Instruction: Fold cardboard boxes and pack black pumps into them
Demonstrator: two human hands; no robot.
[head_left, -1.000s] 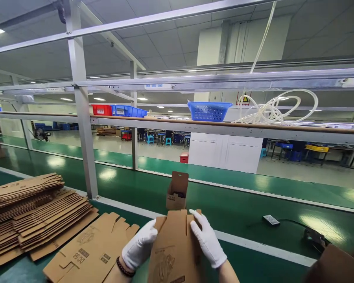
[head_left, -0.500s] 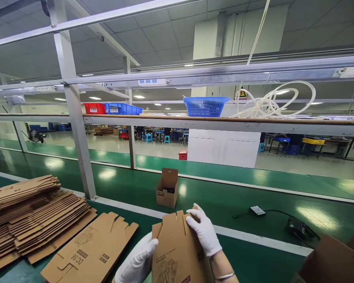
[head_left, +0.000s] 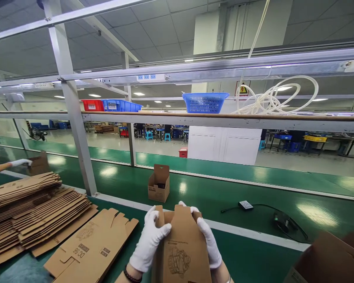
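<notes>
Between my two white-gloved hands is a brown cardboard box (head_left: 185, 251), partly unfolded, with a line drawing printed on its front and its flaps pointing away from me. My left hand (head_left: 150, 237) grips its left side near the top, thumb over the front edge. On the right side, my right hand (head_left: 208, 239) is wrapped round the edge, some fingertips showing behind the flaps. The box's lower end runs out of view. To the left lie flat cartons (head_left: 91, 247) marked DC 56, beside a tall stack of flattened cartons (head_left: 47, 224).
An open small box (head_left: 159, 186) with something dark inside stands on the green conveyor belt (head_left: 224, 184). A black device with a cable (head_left: 284, 222) lies further right. Brown cardboard (head_left: 327, 259) fills the lower right corner. At far left, a co-worker's gloved hand (head_left: 21, 162) touches another box.
The box in my hands has opened from flatter to wider, and my left hand has moved up along it. Boxes and device on the belt have shifted left. A co-worker's hand has appeared.
</notes>
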